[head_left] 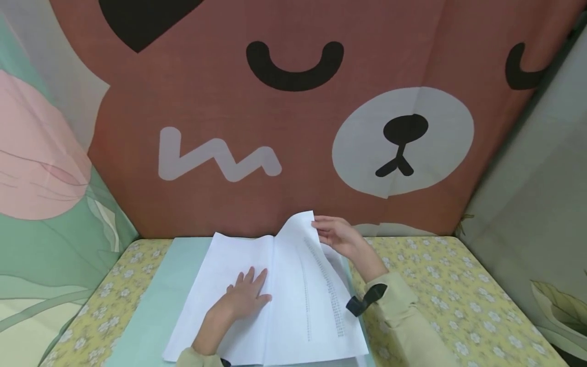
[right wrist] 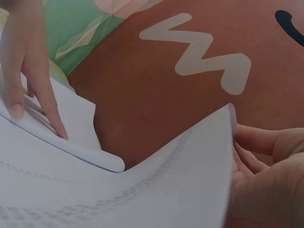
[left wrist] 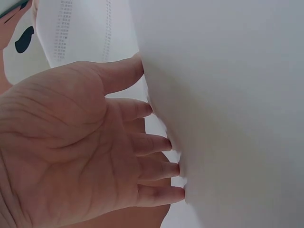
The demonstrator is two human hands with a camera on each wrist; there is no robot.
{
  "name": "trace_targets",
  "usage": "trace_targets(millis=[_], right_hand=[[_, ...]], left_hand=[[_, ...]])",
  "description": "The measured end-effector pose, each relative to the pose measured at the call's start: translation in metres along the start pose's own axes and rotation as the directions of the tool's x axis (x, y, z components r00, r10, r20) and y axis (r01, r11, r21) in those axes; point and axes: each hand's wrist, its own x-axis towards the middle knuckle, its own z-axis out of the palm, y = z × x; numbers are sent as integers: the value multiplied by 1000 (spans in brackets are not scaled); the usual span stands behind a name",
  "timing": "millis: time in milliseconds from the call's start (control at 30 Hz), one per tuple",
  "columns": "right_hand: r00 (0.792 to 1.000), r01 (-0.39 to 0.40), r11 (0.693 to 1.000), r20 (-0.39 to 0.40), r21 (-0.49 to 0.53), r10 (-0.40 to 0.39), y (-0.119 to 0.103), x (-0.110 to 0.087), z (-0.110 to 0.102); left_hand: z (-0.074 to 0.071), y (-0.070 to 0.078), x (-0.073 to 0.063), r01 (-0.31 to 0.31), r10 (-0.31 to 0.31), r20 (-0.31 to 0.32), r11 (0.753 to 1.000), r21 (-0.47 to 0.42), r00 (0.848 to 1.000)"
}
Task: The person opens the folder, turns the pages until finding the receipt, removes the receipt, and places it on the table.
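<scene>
Booklet [head_left: 268,326] lies open; left hand [head_left: 245,299], fingers spread, rests on left page [head_left: 234,255]; right hand [head_left: 339,237] pinches raised leaf [head_left: 312,285].

Left hand [left wrist: 80,142], palm showing, fingertips [left wrist: 178,194] touching a white page [left wrist: 242,118], printed sheet [left wrist: 85,28] at upper left
</scene>
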Motion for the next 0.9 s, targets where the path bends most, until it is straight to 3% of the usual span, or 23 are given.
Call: trace_targets(millis=[200,433,600,733,900], right_hand=[[999,-26,1000,27,13,25,-3,-1,7],[997,-41,999,58,-20,42,-10,-1,15],[997,-25,991,67,-130,34,-20,-1,16],[998,-9,966,56,-259,24,-33,-2,14],[998,-44,952,26,-304,55,-42,-3,13]], left_hand=[[-2,0,-1,-19,19,-16,999,-41,1000],[-7,0,-1,-98,85,-111,988,-123,990],[-6,0,1,-111,98,-101,985,-132,990],[-5,0,0,-96,88,-70,987,-129,994],[-7,0,-2,-94,86,-66,986,-137,994]])
